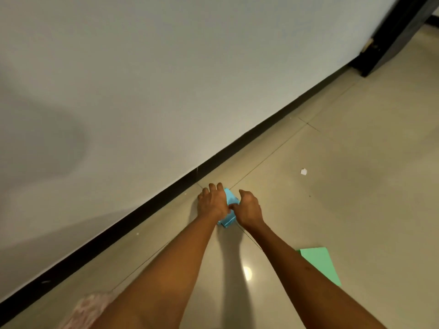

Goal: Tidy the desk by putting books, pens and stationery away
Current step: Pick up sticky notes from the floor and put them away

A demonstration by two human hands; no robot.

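Note:
A small light-blue paper item [230,210], folded or stacked, lies on the beige tiled floor close to the wall. My left hand [212,201] presses on its left side with fingers curled over the far edge. My right hand [248,208] grips its right side, thumb against the paper. Both hands hide most of it. A green sheet of paper [319,263] lies flat on the floor to the right, partly under my right forearm.
A white wall with a black skirting board [166,186] runs diagonally just beyond the hands. A small white paper scrap [303,171] lies on the tiles further right. A dark door frame [389,43] stands at the top right. Pink patterned cloth [88,309] shows at the bottom left.

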